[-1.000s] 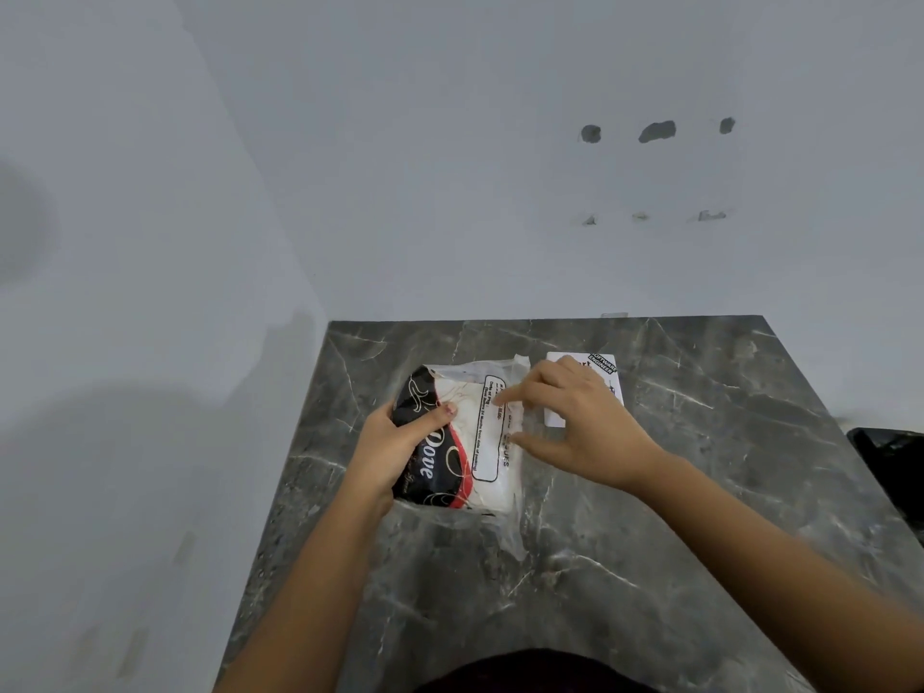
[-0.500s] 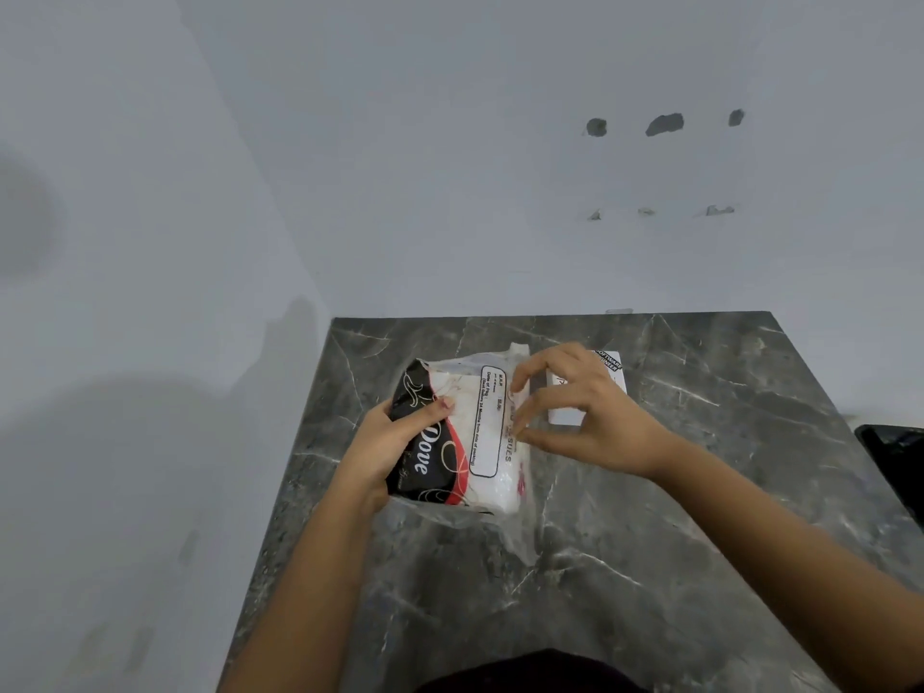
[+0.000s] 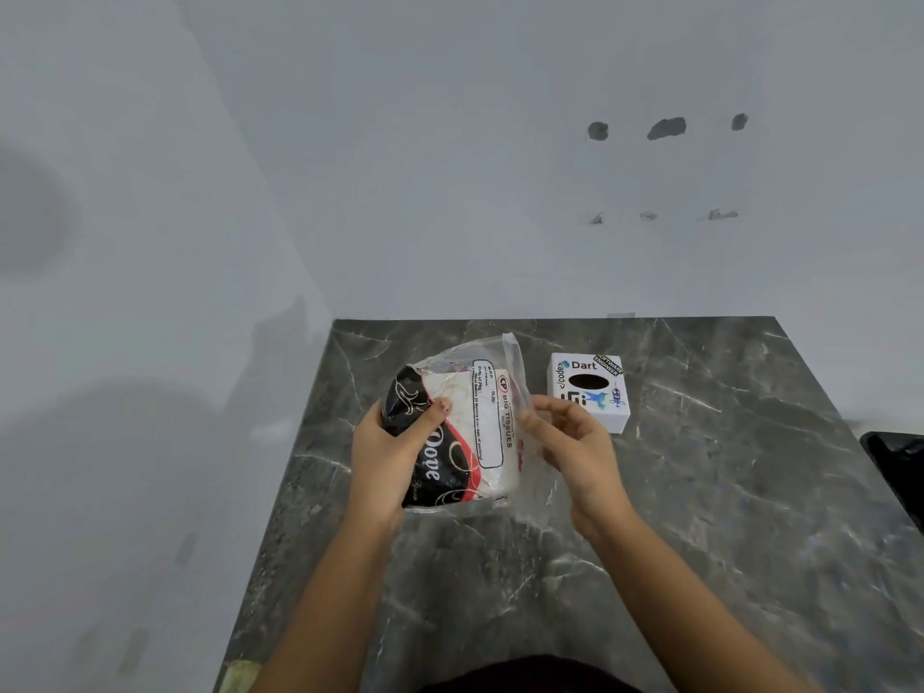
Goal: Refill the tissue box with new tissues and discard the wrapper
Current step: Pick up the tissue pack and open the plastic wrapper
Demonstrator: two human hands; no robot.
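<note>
A pack of tissues in a clear plastic wrapper printed black, red and white is held up off the table, tilted toward me. My left hand grips its left, black end with the thumb on top. My right hand pinches the loose clear wrapper edge at the pack's right side. A small white tissue box with stickers and a dark oval opening on top stands on the table just right of the pack, behind my right fingers.
The dark grey marble table fills the lower middle, its far edge against a pale wall with several holes. A black object pokes in at the right edge. A dark garment shows at the bottom.
The pack has been lifted and tilted up. My right hand slid off the pack's top to its right edge and now pinches the wrapper, which uncovers the tissue box.
</note>
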